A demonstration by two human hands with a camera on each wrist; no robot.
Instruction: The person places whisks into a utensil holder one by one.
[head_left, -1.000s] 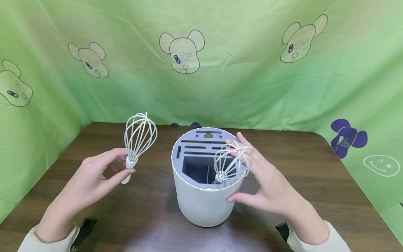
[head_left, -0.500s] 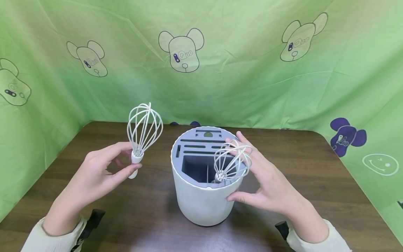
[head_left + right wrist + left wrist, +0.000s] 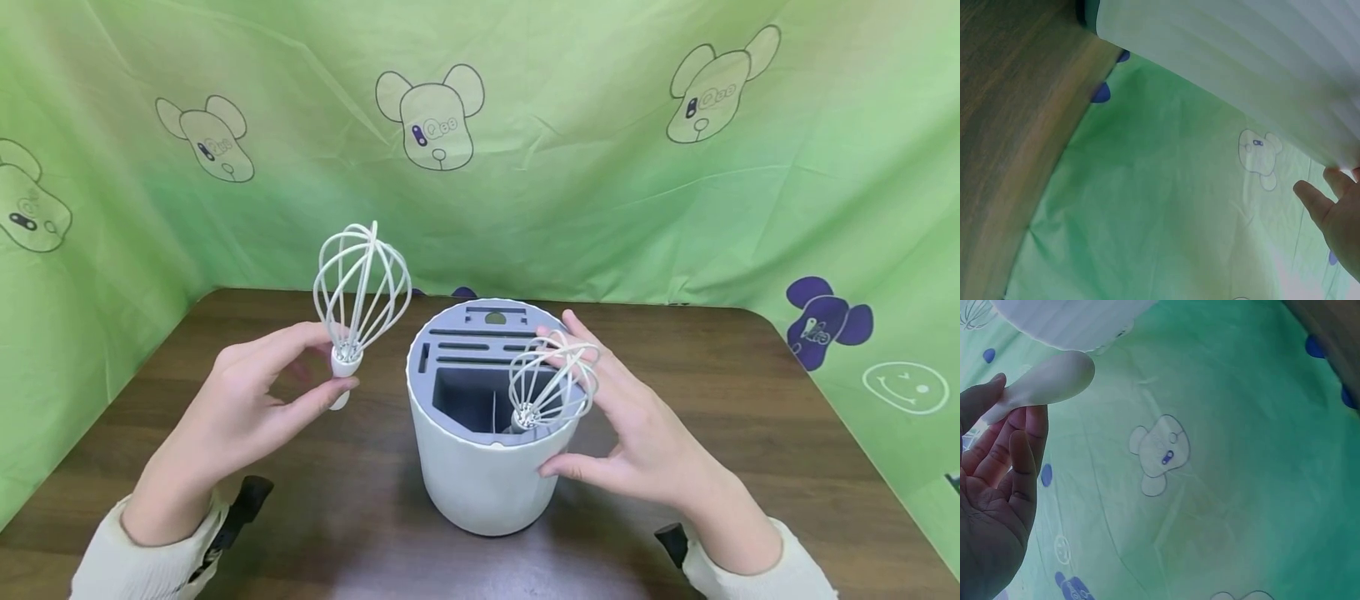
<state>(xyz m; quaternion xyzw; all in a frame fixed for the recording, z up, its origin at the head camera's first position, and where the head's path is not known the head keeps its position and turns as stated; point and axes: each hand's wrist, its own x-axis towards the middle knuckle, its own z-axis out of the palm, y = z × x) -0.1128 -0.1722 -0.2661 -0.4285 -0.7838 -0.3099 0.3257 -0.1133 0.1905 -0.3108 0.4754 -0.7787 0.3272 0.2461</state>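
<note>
My left hand [image 3: 258,400] pinches a white whisk [image 3: 363,287] at the collar between thumb and fingers, left of the holder and with its wire head up. In the left wrist view the whisk's rounded handle [image 3: 1054,378] sticks out past the fingers. A round white utensil holder [image 3: 487,487] with a grey slotted top stands on the table. Another white whisk [image 3: 555,383] is in its right front compartment, wires above the rim. My right hand [image 3: 637,425] rests against the holder's right side, fingers spread and fairly straight, thumb on the front; some fingers show behind the second whisk's wires.
The brown wooden table [image 3: 360,517] has rounded far corners. Behind and beside it hangs a green curtain [image 3: 555,192] printed with bear heads. The holder's top has several narrow slots and a deep compartment [image 3: 465,400] with a divider.
My left hand has moved right and up with its whisk, closer to the holder. My right hand, the holder and the second whisk stay in place.
</note>
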